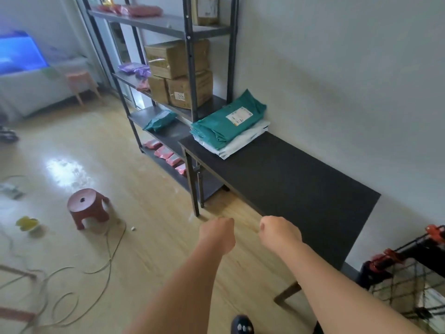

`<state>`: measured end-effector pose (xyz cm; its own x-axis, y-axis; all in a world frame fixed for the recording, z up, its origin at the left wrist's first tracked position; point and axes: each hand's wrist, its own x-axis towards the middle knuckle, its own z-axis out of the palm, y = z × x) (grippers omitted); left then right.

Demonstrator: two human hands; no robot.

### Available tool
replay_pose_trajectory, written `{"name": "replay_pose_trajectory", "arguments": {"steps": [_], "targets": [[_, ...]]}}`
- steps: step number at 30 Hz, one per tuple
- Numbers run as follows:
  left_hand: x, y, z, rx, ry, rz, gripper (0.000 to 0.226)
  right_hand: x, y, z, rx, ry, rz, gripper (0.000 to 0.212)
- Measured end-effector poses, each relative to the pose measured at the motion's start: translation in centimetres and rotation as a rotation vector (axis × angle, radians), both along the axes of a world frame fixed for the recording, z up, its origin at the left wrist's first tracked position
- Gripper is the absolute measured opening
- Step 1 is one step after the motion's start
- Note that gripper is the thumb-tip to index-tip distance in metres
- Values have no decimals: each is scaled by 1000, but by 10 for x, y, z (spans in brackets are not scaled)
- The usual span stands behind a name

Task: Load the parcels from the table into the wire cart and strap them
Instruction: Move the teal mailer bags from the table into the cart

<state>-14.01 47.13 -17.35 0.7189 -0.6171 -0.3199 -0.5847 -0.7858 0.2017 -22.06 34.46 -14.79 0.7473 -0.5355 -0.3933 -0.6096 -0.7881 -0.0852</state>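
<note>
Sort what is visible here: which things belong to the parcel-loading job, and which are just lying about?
Job: green parcel stacked on white parcels; black table; wire cart; left hand and right hand, both hands empty.

Lying about: shelf unit with cardboard boxes; red stool; pink stool; cable on the floor.

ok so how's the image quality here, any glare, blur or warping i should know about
Head view: a bright glare patch on the wooden floor near the red stool; the blue glowing panel at far left is blown out and soft; wide-angle distortion bows the shelf rack and stretches the table; the green parcel is fairly sharp, its label text unreadable.
</note>
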Motion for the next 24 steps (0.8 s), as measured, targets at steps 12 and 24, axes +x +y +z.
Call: {"name": "replay_pose_trajectory", "arguments": {"steps": [12,24], "targets": [[159,-24,-16,-21,-38,75,31,168,-31,-21,127,-92,-44,24],[318,-95,-6,29,5,59,22,324,-103,-11,177,-121,-55,27]]}}
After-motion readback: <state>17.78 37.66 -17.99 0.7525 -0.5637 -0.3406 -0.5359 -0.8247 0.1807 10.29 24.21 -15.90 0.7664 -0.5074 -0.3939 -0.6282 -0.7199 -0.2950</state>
